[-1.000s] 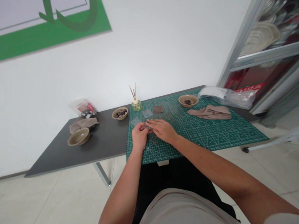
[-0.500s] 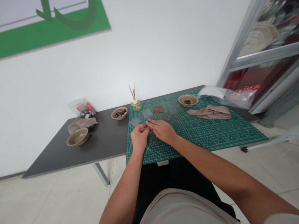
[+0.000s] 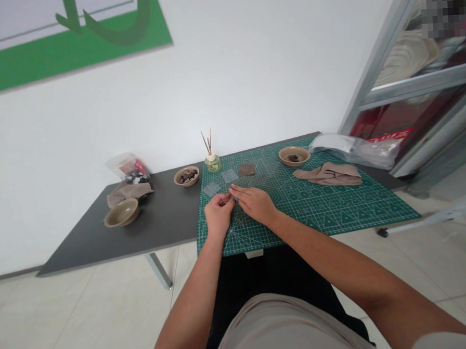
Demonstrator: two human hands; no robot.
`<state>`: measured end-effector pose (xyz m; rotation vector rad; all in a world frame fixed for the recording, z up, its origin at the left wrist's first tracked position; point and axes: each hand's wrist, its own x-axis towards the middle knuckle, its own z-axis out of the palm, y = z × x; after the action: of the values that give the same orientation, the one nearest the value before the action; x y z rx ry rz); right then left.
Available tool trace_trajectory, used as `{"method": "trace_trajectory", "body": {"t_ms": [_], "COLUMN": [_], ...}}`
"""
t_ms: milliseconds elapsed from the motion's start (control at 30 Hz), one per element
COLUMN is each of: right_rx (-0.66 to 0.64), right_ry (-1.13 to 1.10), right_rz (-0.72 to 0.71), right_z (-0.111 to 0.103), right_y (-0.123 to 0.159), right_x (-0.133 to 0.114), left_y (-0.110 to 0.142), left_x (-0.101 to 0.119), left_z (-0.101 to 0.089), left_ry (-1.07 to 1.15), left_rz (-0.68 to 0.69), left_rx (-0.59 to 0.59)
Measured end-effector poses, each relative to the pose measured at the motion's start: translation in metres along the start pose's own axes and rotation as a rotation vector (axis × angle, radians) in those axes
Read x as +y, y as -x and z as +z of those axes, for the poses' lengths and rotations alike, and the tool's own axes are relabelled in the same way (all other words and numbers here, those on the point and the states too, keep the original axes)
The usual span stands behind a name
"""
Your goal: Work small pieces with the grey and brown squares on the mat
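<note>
My left hand [image 3: 219, 212] and my right hand [image 3: 255, 203] meet over the left part of the green cutting mat [image 3: 305, 202]. Between their fingertips shows a sliver of a small blue-grey piece [image 3: 234, 197], mostly hidden; both hands are closed on it. Just beyond the fingers lie two blue-grey squares, a nearer square [image 3: 211, 189] and a farther square [image 3: 230, 175]. A brown square [image 3: 246, 169] is flat on the mat to their right. I cannot tell whether these squares are cloth or sandpaper.
A reed diffuser [image 3: 212, 162] stands at the mat's back left, near a bowl of dark and tan pieces [image 3: 187, 176]. Another bowl [image 3: 121, 213] sits far left by a crumpled cloth [image 3: 129, 192]. On the right are a bowl [image 3: 294, 155], a brown cloth [image 3: 329, 174] and a plastic bag [image 3: 356, 150].
Both hands keep nearly the same place and grip. The view has shifted very slightly; the things on the table lie as before.
</note>
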<state>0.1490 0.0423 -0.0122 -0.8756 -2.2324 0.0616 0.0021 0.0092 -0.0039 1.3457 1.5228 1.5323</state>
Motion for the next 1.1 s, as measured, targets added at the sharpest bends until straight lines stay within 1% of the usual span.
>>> {"method": "trace_trajectory", "body": {"t_ms": [67, 167, 333, 533, 667, 833, 1000, 1100], "right_rx": [-0.005, -0.015, -0.009, -0.001, 0.019, -0.006, -0.001, 0.006], "right_ry": [0.018, 0.028, 0.035, 0.033, 0.034, 0.019, 0.005, -0.006], "right_rz": [-0.027, -0.062, 0.022, -0.057, 0.006, -0.046, -0.001, 0.001], "right_z": [0.0009, 0.0017, 0.0003, -0.0005, -0.0015, -0.0015, 0.0012, 0.0017], "right_y": [0.0001, 0.0009, 0.0018, 0.0001, 0.0004, 0.001, 0.0022, 0.003], "right_x": [0.0004, 0.0011, 0.0014, 0.0002, 0.0011, 0.0009, 0.0014, 0.0018], "left_y": [-0.0009, -0.0013, 0.0, 0.0006, 0.0009, 0.0007, 0.0005, 0.0006], "left_x": [-0.0004, -0.0011, -0.0011, 0.0009, 0.0008, 0.0, -0.0016, -0.0014], "left_z": [0.0001, 0.0004, 0.0009, 0.0009, 0.0013, 0.0015, 0.0015, 0.0014], "left_ry": [-0.01, -0.007, 0.07, 0.003, 0.067, 0.072, 0.092, 0.092], "left_rz": [-0.01, -0.01, -0.015, 0.013, -0.011, -0.001, 0.001, 0.0], "left_rx": [-0.019, -0.013, -0.007, 0.019, 0.0, 0.007, 0.011, 0.004]}}
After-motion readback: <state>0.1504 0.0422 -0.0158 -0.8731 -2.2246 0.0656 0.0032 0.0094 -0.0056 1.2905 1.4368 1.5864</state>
